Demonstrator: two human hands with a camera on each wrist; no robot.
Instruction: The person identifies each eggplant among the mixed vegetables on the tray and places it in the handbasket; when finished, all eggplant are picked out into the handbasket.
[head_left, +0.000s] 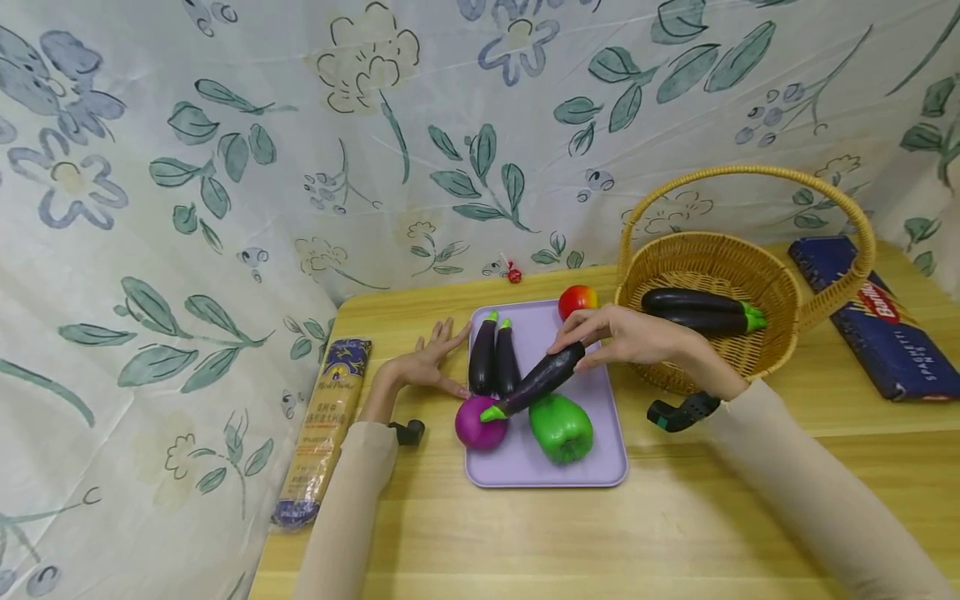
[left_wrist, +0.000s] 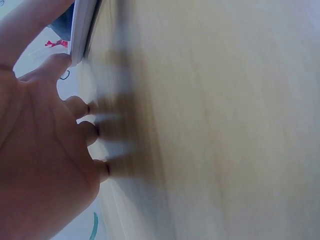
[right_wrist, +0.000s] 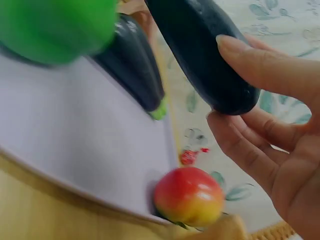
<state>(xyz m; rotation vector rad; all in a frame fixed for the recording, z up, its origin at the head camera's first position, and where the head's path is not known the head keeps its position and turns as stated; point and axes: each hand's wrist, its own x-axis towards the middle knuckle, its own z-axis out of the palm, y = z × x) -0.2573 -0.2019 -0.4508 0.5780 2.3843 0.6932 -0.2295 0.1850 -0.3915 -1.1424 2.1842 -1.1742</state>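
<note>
My right hand [head_left: 626,333] pinches the thick end of an eggplant [head_left: 543,379] between thumb and fingers. It slants above the lilac tray [head_left: 603,450], green tip toward the purple round vegetable [head_left: 478,423], perhaps an onion. In the right wrist view, the thumb lies along the dark eggplant [right_wrist: 205,55]. Two more eggplants [head_left: 483,358] lie side by side on the tray, near a green bell pepper [head_left: 562,429]. With fingers spread, my left hand [head_left: 423,367] rests at the tray's left edge; its fingertips touch the table in the left wrist view.
A red-yellow fruit [head_left: 577,302] sits at the tray's far right corner. To the right stands a tall-handled wicker basket [head_left: 783,287] holding eggplants [head_left: 693,302]. Spaghetti packs flank the scene: a blue box [head_left: 892,342] and a clear bag [head_left: 322,433]. A wrapped red candy [head_left: 513,272] lies behind.
</note>
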